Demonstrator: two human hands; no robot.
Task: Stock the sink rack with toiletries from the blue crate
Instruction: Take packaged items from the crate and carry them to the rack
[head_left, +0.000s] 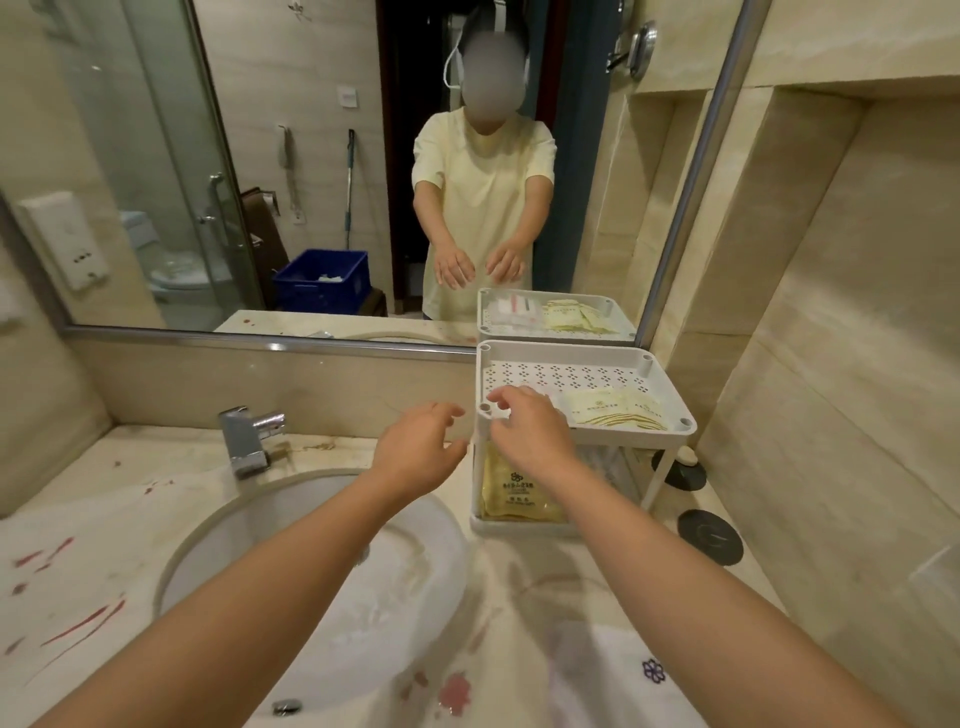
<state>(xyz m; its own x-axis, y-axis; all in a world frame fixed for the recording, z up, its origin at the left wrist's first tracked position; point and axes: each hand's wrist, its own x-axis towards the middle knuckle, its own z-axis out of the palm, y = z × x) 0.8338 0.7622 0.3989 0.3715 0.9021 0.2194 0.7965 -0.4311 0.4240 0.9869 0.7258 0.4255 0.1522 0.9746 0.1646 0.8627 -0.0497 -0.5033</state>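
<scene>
Both hands are out over the tabletop. The right hand hovers at the white rack's front-left corner, fingers loosely spread and empty; pale packets lie on the top tier. The left hand hangs beside it, fingers relaxed apart. The blue crate shows in the mirror.

The white rack at one o'clock from the basin has a top shelf dotted with clustered perforations, and it carries pale yellow sachets with darker swirl lines, while a deeper golden packet with dark print stands on the lower tier. The countertop is cream marble streaked with red marks at nine o'clock, with a pink flower and a purple flower printed near six o'clock. In the mirror at eleven o'clock shows a bright blue crate, and the reflected shirt is pale yellow.
</scene>
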